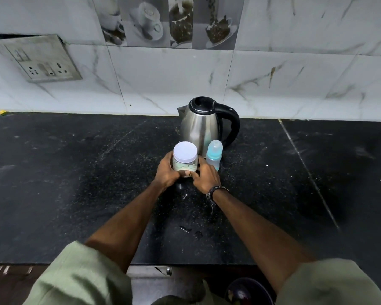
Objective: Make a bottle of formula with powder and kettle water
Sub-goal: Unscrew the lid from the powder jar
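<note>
Just above the frame's centre, a clear jar (184,160) with a white lid stands on the dark speckled surface (75,172), pale powder showing in its lower part. Both hands wrap its base: the left hand (168,172) grips from the left, the right hand (205,176) from the right, a dark cord bracelet (215,191) on that wrist. Just beside the jar, to the right, stands a capped baby bottle (214,155) in translucent blue. Behind both sits a steel kettle (204,124) with a black handle. A wall socket (40,60) is at upper left.
</note>
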Demonstrator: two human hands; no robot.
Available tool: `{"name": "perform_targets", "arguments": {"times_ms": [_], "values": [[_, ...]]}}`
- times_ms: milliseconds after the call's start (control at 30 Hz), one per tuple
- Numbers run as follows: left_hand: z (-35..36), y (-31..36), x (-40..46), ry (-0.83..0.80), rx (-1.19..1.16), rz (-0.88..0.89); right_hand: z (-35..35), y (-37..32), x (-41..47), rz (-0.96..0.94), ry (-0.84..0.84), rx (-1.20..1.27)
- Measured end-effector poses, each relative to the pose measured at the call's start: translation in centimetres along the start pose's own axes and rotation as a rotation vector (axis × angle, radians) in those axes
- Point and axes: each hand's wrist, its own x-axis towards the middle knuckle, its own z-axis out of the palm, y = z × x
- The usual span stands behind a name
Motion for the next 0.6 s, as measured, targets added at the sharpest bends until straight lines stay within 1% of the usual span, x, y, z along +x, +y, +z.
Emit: {"name": "perform_targets", "arguments": {"times_ms": [333, 433, 600], "values": [[0.0, 0.9, -2.4, -0.004, -0.009, 0.072, -1.2, -0.3, -2.0, -0.039, 0.016, 0.001], [0.0, 1.3, -4.2, -0.001, 0.004, 0.114, -2.0, -0.2, -3.5, -0.069, 0.021, 0.037], [0.1, 2.3, -9.0, 0.014, 0.031, 0.191, -4.2, -0.2, -7.5, -0.092, -0.019, 0.106]]}}
